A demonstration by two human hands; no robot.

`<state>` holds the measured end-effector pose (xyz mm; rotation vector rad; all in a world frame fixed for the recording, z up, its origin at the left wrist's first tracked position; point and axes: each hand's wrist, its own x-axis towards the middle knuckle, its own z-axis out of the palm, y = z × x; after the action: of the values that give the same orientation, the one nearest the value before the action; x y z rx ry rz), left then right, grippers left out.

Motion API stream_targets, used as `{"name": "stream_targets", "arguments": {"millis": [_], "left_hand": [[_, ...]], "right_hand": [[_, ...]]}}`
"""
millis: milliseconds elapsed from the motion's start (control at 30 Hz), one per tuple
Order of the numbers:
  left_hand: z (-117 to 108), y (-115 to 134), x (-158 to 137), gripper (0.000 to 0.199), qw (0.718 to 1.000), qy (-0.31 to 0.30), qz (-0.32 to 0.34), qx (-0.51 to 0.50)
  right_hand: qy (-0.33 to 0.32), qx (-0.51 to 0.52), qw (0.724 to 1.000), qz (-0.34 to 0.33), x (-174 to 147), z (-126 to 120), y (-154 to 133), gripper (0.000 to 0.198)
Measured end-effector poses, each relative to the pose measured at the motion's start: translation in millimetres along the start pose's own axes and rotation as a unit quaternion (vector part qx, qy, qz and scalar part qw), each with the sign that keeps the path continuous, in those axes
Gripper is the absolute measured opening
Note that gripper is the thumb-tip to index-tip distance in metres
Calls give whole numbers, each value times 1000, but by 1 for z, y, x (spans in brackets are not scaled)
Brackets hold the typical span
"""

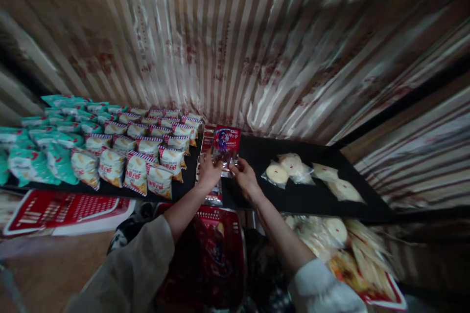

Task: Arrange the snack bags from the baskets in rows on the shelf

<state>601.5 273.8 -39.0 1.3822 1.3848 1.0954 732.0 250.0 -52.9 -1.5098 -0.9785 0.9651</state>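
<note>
A flat red snack packet (pixel 226 141) with a purple figure and white lettering stands tilted up over the black shelf. My left hand (pixel 210 173) is closed on its lower left corner. On the opposite lower corner, my right hand (pixel 245 177) pinches it between thumb and fingers. Beneath and to the left of it lie similar red and silver packets (pixel 214 194), partly covered by my left hand. Below the shelf edge, in front of me, a red basket (pixel 240 244) contains more dark red packets (pixel 216 249).
White and orange puffed snack bags (pixel 137 171) stand in rows at left, with teal bags (pixel 58 164) beyond them. Clear-wrapped round pale items (pixel 277 174) and flat pale packets (pixel 344 190) lie at right. Baskets sit below left (pixel 73 211) and right (pixel 398 296). Striped sheeting (pixel 227 49) hangs behind.
</note>
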Motion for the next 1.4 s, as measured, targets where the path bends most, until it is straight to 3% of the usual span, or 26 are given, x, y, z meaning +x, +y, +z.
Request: {"name": "stream_targets", "arguments": {"millis": [67,200,367,567,833,967,1067,1200,1267,1400], "left_hand": [[7,-4,12,59,997,24,51,51],[17,-13,36,48,984,14,124,127],[25,-19,66,42,978,19,131,160],[32,-33,86,36,978,40,104,176],[36,-47,91,33,972,63,108,197],[33,-39,85,35,980,87,88,155],[32,-26,83,46,984,148,71,68],[34,-5,84,65,992,96,57,-66],[34,4,85,59,993,89,47,-63],[27,14,83,50,990,114,65,52]], "right_hand": [[24,-25,999,14,29,10,0,37],[44,-99,994,15,78,30,2,35],[59,-168,984,6,116,42,7,35],[60,-239,969,7,133,49,4,36],[56,-326,944,7,124,57,-3,41],[84,-239,967,-9,124,59,0,39],[98,-49,994,2,123,63,2,34],[63,194,978,30,117,69,-2,29],[28,238,970,37,113,70,-6,30],[-51,241,968,56,109,64,-18,33]]}}
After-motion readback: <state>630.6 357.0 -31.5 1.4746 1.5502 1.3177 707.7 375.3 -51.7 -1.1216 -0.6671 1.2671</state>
